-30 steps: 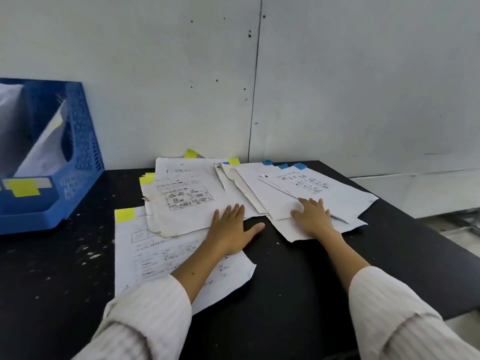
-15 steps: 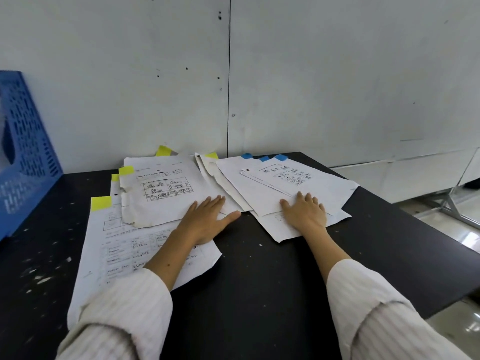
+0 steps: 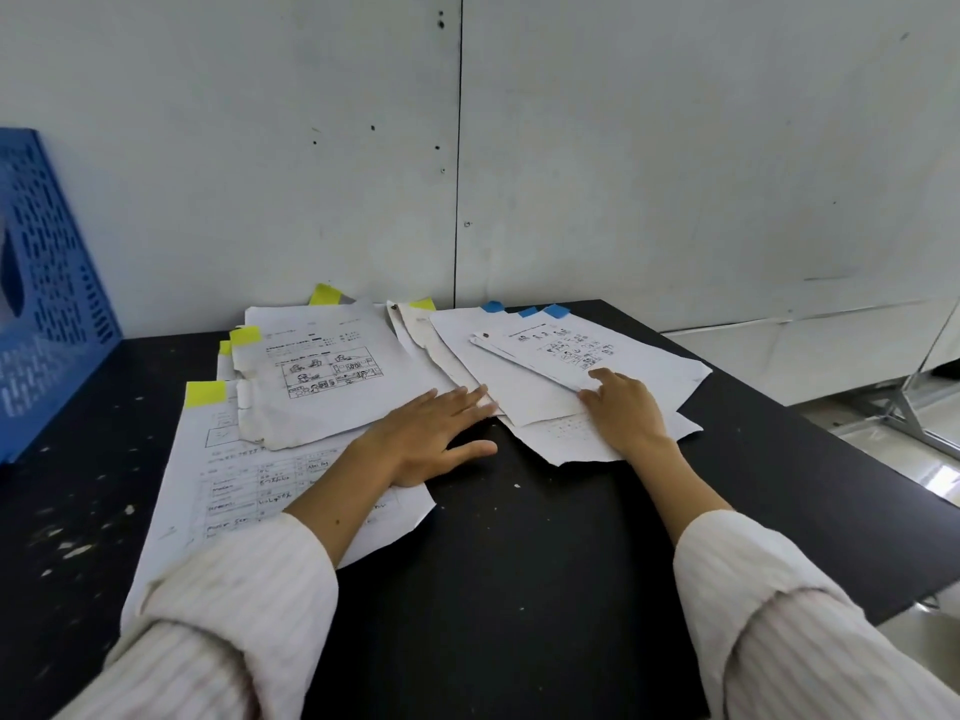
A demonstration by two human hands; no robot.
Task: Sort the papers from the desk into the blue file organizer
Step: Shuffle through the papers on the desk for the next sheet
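L hand (image 3: 431, 439) flat, fingers straight, palm down on the yellow-tab papers (image 3: 322, 387), thumb out over bare desk (image 3: 519, 563). Holding nothing, just pressing. R hand (image 3: 626, 413) on the blue-tab papers (image 3: 561, 356); fingertips curl at the near edge of the top sheet, can't tell if pinching or only touching. Both stacks fanned out, overlapping mid-desk, back edges near the wall (image 3: 623, 148). Biggest yellow-tab sheet lies under my L forearm. Organizer (image 3: 47, 283) at far L desk edge, well apart from papers, only partly in frame. Striped sleeves both arms.
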